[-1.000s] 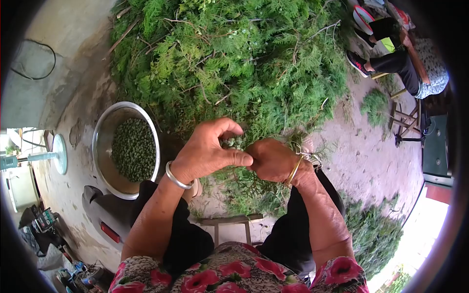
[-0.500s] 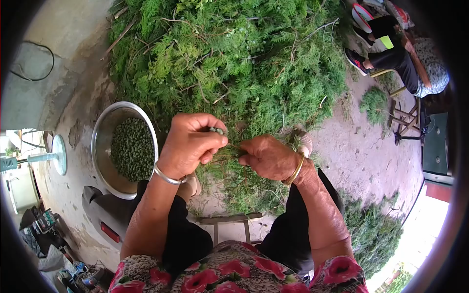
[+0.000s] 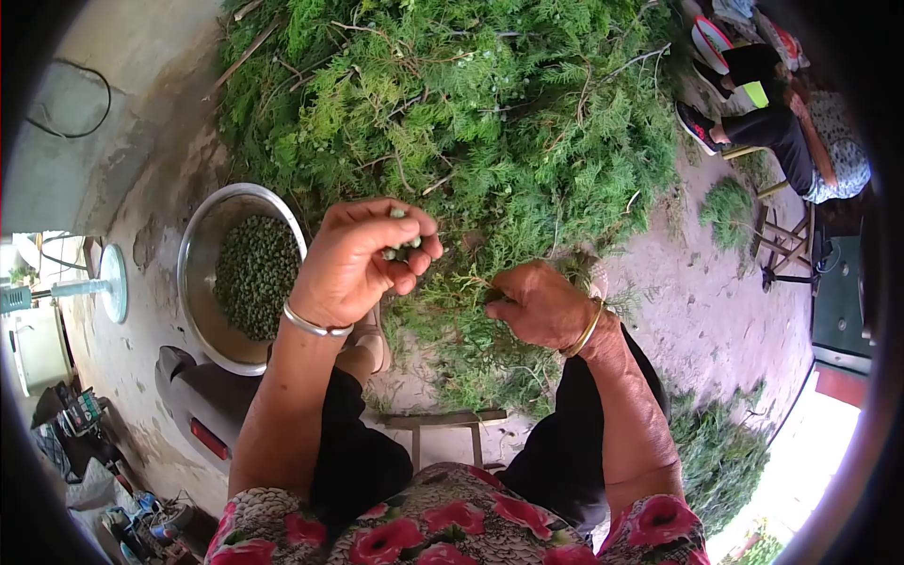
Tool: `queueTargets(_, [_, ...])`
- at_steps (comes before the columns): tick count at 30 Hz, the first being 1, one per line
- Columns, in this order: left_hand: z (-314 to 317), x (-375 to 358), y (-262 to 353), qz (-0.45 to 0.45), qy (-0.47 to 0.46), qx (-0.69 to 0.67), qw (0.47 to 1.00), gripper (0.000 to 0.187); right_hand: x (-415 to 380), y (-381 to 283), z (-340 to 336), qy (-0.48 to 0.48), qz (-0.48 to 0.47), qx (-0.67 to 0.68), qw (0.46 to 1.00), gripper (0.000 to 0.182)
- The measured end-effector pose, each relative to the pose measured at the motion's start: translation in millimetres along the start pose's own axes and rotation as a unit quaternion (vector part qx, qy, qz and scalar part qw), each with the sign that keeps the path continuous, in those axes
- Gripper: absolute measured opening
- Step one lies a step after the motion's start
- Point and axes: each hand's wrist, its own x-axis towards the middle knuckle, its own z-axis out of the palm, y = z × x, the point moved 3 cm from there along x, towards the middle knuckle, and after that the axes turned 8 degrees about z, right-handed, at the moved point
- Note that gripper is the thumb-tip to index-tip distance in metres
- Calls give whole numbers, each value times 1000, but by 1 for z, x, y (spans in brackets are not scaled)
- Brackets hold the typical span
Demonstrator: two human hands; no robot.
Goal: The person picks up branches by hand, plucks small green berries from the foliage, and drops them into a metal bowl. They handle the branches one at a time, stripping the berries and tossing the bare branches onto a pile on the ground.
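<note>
My left hand is curled with fingers bent around a few small green cones, which show between thumb and fingertips. To its right, my right hand is closed on a thin green conifer sprig, whose leafy end points left toward the other hand. A gap separates the two hands. Left of my left hand stands a metal basin holding many more green cones. Beyond both hands lies a big heap of cut conifer branches.
Stripped sprigs lie on the floor between my feet, near a wooden stool frame. More greenery lies at the lower right. A seated person is at upper right. A pale blue fan stands at far left.
My hands have moved apart. The left has gone up and left, with its fingers opening slightly around the cones; the right has shifted a little right with the sprig.
</note>
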Motion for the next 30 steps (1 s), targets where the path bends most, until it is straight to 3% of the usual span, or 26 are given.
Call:
queueTargets(2, [4, -3, -4, -7, 26, 64, 998, 17, 1, -2, 0, -39, 18, -12, 999, 17])
queueTargets(4, [13, -4, -5, 40, -64, 207, 975, 21, 0, -3, -1, -33, 10, -18, 999, 16])
queueTargets(9, [17, -2, -15, 2, -72, 203, 977, 21, 0, -5, -1, -29, 0, -25, 999, 14])
queueTargets(11, [23, -1, -14, 46, -98, 400, 910, 16, -2, -6, -3, -25, 7, -20, 999, 15])
queueTargets(12, [23, 1, -18, 46, -99, 400, 910, 16, -2, -4, -3, -23, 7, -19, 1000, 15])
queueTargets(14, [25, 2, -29, 199, -185, 480, 834, 15, -1, -1, -1, -16, -15, -66, 998, 15])
queueTargets(19, [34, -1, -32, 154, -187, 467, 851, 11, -2, -1, -4, -33, 14, -43, 998, 14])
queueTargets(21, [29, -3, -36, -25, -111, 308, 945, 10, -2, 0, -6, -31, 22, -12, 999, 14])
queueTargets(22, [28, -4, -32, -24, -112, 308, 945, 10, -1, 2, -8, -34, 27, 11, 999, 14])
queueTargets(24, [15, -3, -15, 4, -21, 50, 999, 9, 0, 1, -14, -35, 32, 35, 998, 15])
queueTargets(26, [-2, 1, 9, 103, 51, 33, 993, 9, -3, 0, -24, -20, 102, 128, 986, 15])
queueTargets(28, [-24, -2, 30, 179, 135, 120, 967, 13, 0, 6, -20, -24, 80, 188, 979, 18])
queueTargets(30, [-60, -17, 51, 199, 178, 381, 885, 16, 0, 3, -24, 67, 30, 517, 853, 24])
